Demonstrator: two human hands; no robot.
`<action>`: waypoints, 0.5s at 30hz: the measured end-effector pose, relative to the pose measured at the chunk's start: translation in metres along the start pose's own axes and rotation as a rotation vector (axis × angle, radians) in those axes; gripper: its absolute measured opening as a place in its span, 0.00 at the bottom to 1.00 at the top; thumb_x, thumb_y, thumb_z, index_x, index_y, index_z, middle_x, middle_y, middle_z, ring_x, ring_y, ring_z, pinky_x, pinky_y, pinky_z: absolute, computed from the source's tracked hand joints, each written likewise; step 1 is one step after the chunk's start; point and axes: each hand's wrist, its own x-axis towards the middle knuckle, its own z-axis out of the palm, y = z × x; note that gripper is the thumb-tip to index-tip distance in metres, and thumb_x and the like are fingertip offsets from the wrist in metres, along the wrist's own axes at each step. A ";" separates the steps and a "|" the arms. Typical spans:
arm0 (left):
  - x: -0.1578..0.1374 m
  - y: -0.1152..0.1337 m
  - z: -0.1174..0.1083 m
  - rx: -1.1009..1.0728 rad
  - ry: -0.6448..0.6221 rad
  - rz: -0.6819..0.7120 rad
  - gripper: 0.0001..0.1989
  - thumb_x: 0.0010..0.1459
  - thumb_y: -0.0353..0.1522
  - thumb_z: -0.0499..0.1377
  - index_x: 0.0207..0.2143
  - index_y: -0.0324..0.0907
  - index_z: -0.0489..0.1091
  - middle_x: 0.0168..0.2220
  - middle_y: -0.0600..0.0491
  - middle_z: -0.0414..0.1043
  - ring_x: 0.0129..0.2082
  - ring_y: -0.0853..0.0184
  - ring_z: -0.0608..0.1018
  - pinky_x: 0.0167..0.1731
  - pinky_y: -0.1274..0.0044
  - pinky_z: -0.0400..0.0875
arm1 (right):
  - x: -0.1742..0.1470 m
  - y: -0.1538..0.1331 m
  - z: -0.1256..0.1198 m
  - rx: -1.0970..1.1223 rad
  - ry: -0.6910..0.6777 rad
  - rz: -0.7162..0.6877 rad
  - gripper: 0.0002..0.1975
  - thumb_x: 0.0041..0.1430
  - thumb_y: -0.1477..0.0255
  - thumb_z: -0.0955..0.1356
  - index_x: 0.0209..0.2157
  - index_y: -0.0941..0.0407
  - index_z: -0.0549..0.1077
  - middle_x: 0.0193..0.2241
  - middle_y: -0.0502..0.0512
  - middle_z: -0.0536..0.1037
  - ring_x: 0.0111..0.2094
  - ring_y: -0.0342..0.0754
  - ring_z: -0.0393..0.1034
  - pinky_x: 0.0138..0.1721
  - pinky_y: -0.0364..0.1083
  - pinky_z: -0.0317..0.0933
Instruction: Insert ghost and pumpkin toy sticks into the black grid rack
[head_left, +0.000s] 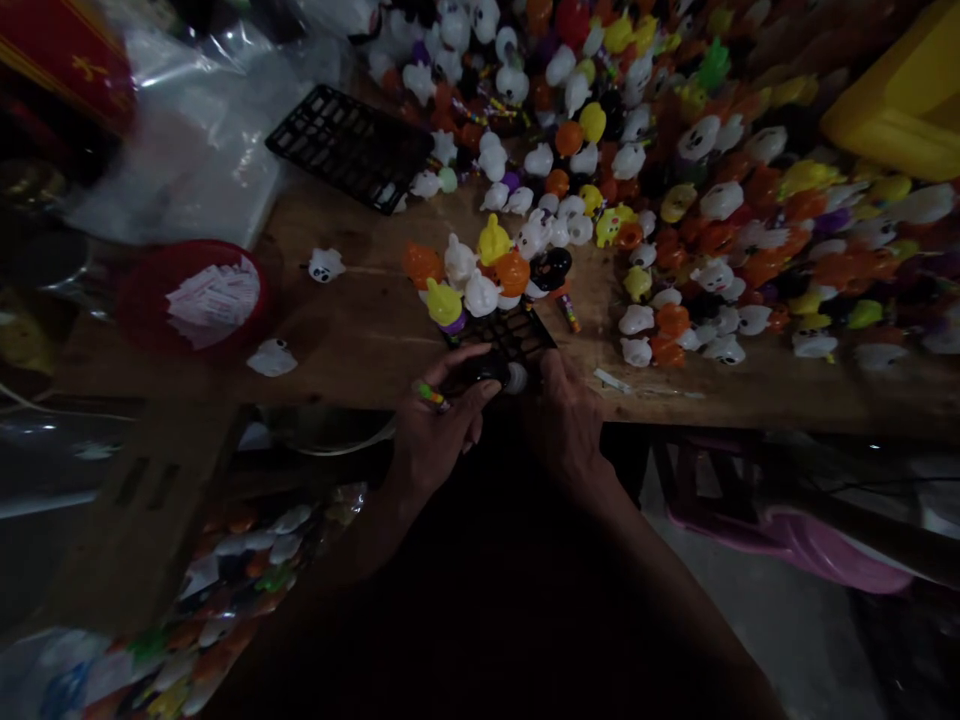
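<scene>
At the table's front edge, my left hand [442,410] has its thumb and fingers closed around a small black plastic toy [480,368]. A clear, ridged round piece [516,378] shows at the toy's right side. A multicoloured patterned strap [432,396] pokes out by the base of my fingers. My right hand [570,400] is curled closed beside the right edge of a black grid tray [517,332]; whatever its fingertips pinch is hidden. Behind both hands, white, yellow, orange and black toys stand in a cluster on the tray, among them a yellow one [493,240].
Loose toys [720,240] pile across the back and right of the wooden table [352,350]. At left are a red bowl [135,290] of small printed packets, two white toys and clear plastic bags. Another black grid tray [349,145] lies behind; a yellow container [900,100] stands far right.
</scene>
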 end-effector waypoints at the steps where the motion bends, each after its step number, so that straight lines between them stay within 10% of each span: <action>1: 0.002 0.000 -0.002 0.009 -0.020 -0.005 0.25 0.57 0.46 0.66 0.53 0.45 0.74 0.14 0.63 0.59 0.13 0.76 0.60 0.13 0.83 0.53 | 0.000 -0.001 -0.005 0.048 -0.058 -0.009 0.02 0.62 0.75 0.66 0.36 0.54 0.69 0.34 0.55 0.75 0.29 0.47 0.66 0.27 0.45 0.52; 7: 0.011 0.017 -0.018 0.047 -0.115 0.048 0.23 0.52 0.42 0.70 0.50 0.46 0.77 0.31 0.54 0.77 0.15 0.79 0.62 0.14 0.82 0.54 | -0.002 0.003 -0.034 0.432 -0.400 -0.213 0.06 0.68 0.73 0.65 0.39 0.56 0.75 0.35 0.55 0.76 0.35 0.47 0.71 0.36 0.45 0.64; 11: 0.005 0.012 -0.031 0.002 0.088 0.121 0.20 0.59 0.43 0.65 0.52 0.48 0.76 0.50 0.47 0.79 0.14 0.80 0.64 0.12 0.81 0.54 | 0.003 0.010 -0.021 0.515 -0.219 -0.125 0.07 0.66 0.69 0.68 0.40 0.54 0.78 0.36 0.55 0.79 0.37 0.49 0.74 0.40 0.48 0.68; 15: -0.008 -0.015 -0.037 -0.113 0.197 -0.082 0.18 0.55 0.42 0.66 0.44 0.42 0.77 0.39 0.49 0.81 0.14 0.79 0.64 0.11 0.82 0.53 | 0.013 0.006 0.012 0.562 -0.021 -0.040 0.08 0.63 0.66 0.69 0.38 0.53 0.80 0.36 0.53 0.82 0.36 0.50 0.76 0.40 0.49 0.70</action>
